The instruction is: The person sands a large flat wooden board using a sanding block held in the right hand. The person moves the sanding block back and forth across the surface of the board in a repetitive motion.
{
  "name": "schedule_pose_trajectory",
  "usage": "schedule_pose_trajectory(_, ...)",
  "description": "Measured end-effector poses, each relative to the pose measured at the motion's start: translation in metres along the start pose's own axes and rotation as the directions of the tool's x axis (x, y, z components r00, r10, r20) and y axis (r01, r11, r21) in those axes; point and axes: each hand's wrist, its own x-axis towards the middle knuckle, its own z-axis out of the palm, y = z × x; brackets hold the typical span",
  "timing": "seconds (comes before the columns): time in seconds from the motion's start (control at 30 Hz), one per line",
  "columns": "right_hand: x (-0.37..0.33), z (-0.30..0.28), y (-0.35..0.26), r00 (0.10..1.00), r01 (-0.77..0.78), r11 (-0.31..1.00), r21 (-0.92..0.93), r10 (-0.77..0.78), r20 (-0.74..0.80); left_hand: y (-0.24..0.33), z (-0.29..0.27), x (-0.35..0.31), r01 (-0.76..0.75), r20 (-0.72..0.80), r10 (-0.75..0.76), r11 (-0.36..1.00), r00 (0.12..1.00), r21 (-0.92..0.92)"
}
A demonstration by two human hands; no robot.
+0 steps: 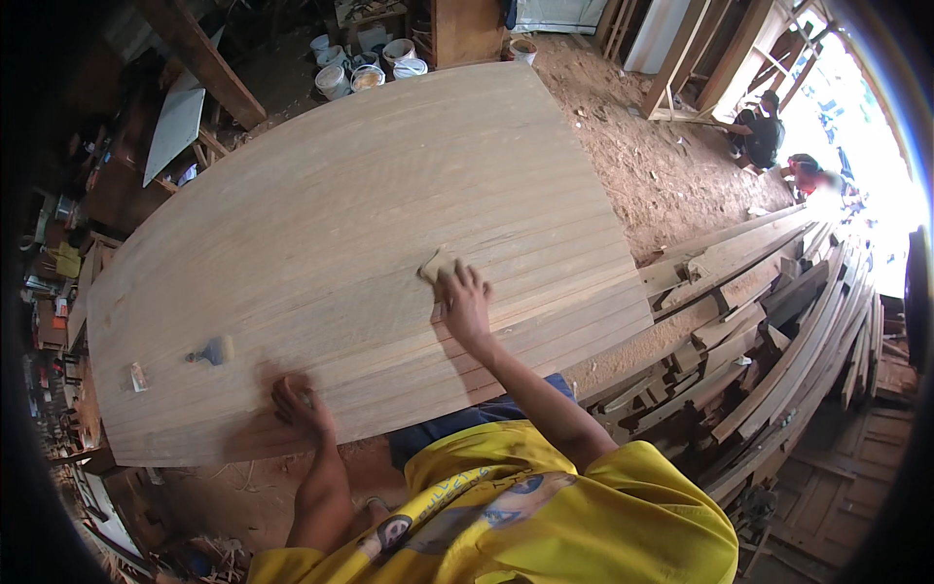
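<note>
Sawdust-floored workshop. Large pale planked wooden panel [370, 224]; right hand [463, 302] presses small tan sanding block [436, 264] flat. Left hand [302, 404] spread wide, bracing near edge. Blue-handled brush [212, 352] lies left.

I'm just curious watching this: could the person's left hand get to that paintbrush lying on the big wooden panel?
Probably yes. The left hand rests flat on the wooden panel, and the paintbrush lies to its left on the same bare surface, with nothing between them. The right hand is busy pressing a sanding pad.

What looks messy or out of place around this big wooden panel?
The panel itself looks tidy. A brush lies loose on it beyond the left hand, and offcut planks sit in a jumbled heap to the right.
</note>
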Motion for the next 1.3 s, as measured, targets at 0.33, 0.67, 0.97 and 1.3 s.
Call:
schedule_pose_trajectory(0.33, -0.010, -0.047, 0.033, 0.999, 0.034, 0.986, -0.166, -0.036, -0.010, -0.011, 0.007, -0.004, -0.005, -0.015, 0.005, 1.000, 1.000, 0.010)
schedule_pose_trajectory(0.67, 0.001, -0.006, -0.010, 0.972, 0.185, 0.982, -0.031, -0.178, 0.154, -0.008, 0.003, -0.004, 0.022, 0.002, -0.022, 1.000, 1.000, 0.016)
schedule_pose_trajectory(0.97, -0.029, -0.020, -0.014, 0.961, 0.224, 0.968, 0.111, -0.238, 0.138, -0.007, 0.004, -0.005, -0.001, 0.001, 0.001, 1.000, 1.000, 0.010)
schedule_pose_trajectory(1.3, -0.009, -0.024, -0.004, 0.975, 0.186, 0.982, -0.035, -0.181, 0.131, -0.013, 0.011, -0.003, 0.004, -0.005, -0.004, 1.000, 1.000, -0.004)
